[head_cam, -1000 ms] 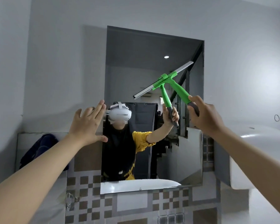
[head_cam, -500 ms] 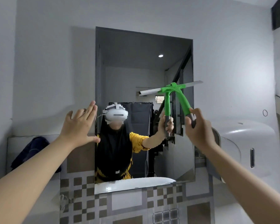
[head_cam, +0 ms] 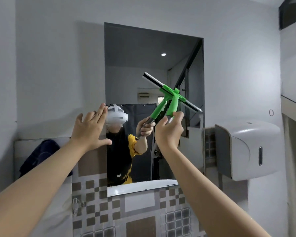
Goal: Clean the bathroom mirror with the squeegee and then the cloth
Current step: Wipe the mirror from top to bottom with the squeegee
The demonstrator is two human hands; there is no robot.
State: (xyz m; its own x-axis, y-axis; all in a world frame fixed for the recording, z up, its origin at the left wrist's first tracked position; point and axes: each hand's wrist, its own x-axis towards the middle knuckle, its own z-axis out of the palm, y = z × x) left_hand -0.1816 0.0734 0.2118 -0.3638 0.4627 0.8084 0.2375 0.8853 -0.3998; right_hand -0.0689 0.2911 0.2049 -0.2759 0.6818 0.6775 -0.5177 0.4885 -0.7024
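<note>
A frameless rectangular mirror (head_cam: pixel 143 53) hangs on the grey wall ahead. My right hand (head_cam: pixel 169 132) grips the handle of a green squeegee (head_cam: pixel 175 100), whose blade lies against the glass at mid-height on the right half, sloping down to the right. My left hand (head_cam: pixel 90 129) is flat and open, fingers spread, pressed on the wall at the mirror's left edge. A dark blue cloth (head_cam: pixel 39 156) is bunched on the ledge at the left, below and left of that hand.
A white wall dispenser (head_cam: pixel 249 149) juts out just right of the mirror. Below are patterned tiles (head_cam: pixel 140 207) and a tap fitting (head_cam: pixel 75 205). A side wall (head_cam: pixel 292 82) closes in at the far right.
The squeegee blade has swung from sloping up to the right, through level, to sloping down to the right, and dropped lower and towards the mirror's middle. My left hand stayed on the wall.
</note>
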